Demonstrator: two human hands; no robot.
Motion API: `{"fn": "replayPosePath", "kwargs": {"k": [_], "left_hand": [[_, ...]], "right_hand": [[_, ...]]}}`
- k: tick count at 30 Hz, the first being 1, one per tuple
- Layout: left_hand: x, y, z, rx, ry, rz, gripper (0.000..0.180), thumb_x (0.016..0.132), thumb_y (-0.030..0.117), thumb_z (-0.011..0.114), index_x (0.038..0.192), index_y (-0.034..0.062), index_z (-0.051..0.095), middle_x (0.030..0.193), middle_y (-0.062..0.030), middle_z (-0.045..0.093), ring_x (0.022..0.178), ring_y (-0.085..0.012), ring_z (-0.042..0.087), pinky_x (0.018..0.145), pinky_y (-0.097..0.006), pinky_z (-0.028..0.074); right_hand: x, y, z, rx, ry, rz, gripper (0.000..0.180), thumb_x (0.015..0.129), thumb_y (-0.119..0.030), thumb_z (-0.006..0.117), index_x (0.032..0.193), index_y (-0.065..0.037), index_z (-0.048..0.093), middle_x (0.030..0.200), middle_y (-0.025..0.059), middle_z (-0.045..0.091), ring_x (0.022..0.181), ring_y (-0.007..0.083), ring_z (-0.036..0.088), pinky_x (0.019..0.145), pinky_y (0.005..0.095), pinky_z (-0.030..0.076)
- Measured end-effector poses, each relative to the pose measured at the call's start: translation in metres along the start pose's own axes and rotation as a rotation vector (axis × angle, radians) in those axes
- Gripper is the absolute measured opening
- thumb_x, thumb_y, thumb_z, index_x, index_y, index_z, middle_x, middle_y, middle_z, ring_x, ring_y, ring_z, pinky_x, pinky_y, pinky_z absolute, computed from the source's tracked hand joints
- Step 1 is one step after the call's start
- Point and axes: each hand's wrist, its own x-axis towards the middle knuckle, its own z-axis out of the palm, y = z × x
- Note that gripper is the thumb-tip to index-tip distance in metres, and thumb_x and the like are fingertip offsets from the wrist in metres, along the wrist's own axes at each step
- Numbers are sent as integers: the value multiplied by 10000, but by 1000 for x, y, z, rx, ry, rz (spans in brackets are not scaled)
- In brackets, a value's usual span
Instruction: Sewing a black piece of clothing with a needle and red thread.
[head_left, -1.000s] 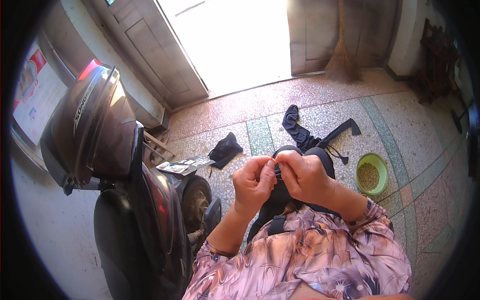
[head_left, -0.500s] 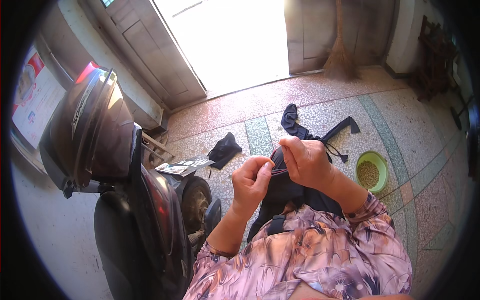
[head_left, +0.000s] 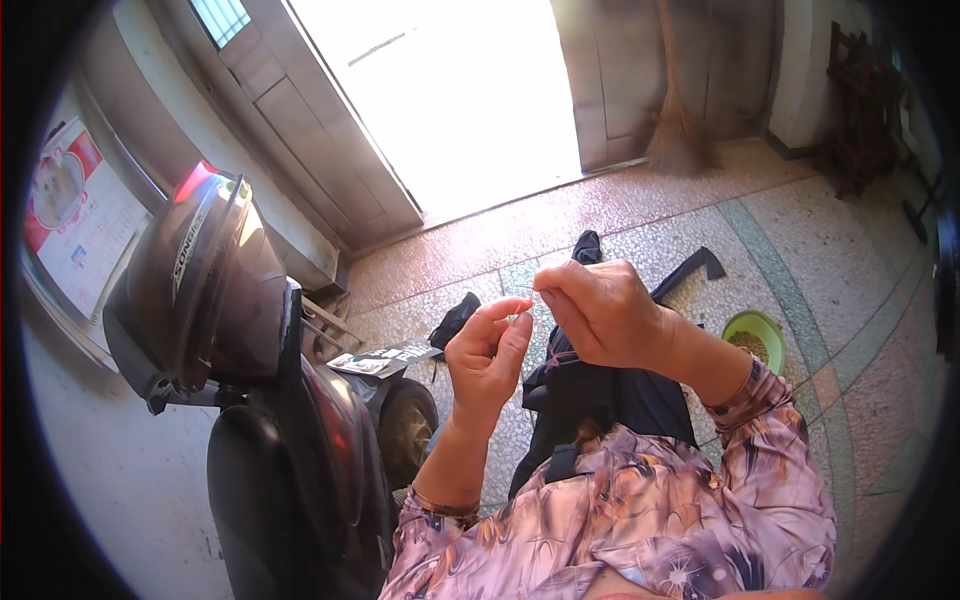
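Two hands, left hand [head_left: 487, 352], right hand [head_left: 600, 312], one dark garment [head_left: 600, 395], one green bowl [head_left: 756, 336]

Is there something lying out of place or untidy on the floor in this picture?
Yes. Dark pieces of cloth and a black strap lie scattered on the tiled floor, apart from the dark garment on the person's lap. Nothing looks spilled or broken.

Item between fingertips [head_left: 528, 303] too small.
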Motion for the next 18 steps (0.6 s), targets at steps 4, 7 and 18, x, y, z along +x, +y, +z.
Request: {"fn": "replayPosePath", "kwargs": {"k": [4,7,18], "left_hand": [[4,3,1,-54,-11,42,143,882,28,612,1021,-1,621,629,67,496,530,18,390,456,-163,255],[6,2,3,-87,5,83,152,883,32,607,1031,-1,614,658,23,547,521,-16,454,456,-164,319],[9,11,-4,36,9,126,98,873,-5,589,935,-67,631,816,-88,620,661,-142,650,544,-209,490]], "right_hand": [[8,0,-2,42,-25,-23,100,809,-30,564,896,-16,519,584,106,536,507,259,600,440,343,447],[11,-2,-1,55,-36,-37,88,811,-52,569,873,-26,512,574,102,533,502,258,603,431,341,448],[15,3,-1,-62,-102,-55,130,802,-135,604,819,-58,500,568,76,548,522,245,623,442,339,469]]}}
